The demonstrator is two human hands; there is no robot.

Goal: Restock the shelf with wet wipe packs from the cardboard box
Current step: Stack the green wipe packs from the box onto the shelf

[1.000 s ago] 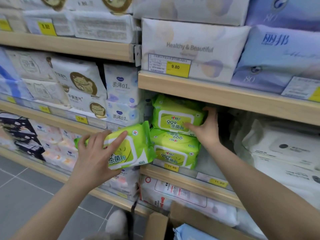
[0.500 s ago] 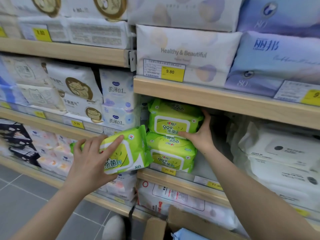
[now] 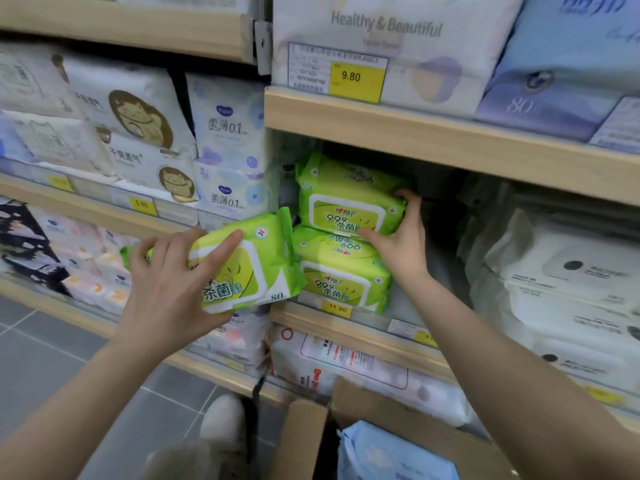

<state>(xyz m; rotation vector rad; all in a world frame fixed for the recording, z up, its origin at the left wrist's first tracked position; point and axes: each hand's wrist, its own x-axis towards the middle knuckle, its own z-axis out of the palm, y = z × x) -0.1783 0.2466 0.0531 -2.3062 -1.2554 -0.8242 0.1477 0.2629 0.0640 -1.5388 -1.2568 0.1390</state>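
Observation:
My left hand (image 3: 169,289) grips a green wet wipe pack (image 3: 252,268) in front of the shelf, just left of the stack. Two more green packs are stacked on the wooden shelf (image 3: 346,327): the upper pack (image 3: 346,199) lies on the lower pack (image 3: 343,271). My right hand (image 3: 401,237) holds the right end of the upper pack, thumb under its front edge and fingers round its side. The cardboard box (image 3: 311,441) stands open at the bottom, with a blue pack (image 3: 388,455) inside.
White wipe packs (image 3: 561,282) fill the shelf to the right of a dark gap. Tissue and pad packs (image 3: 228,143) crowd the left bay. A shelf board (image 3: 433,136) runs close above the green stack. My shoe (image 3: 221,417) is on the grey floor.
My right hand has slid a little down the right end of the upper pack. My left hand with its pack has stayed just left of the stack. The camera has tilted downward.

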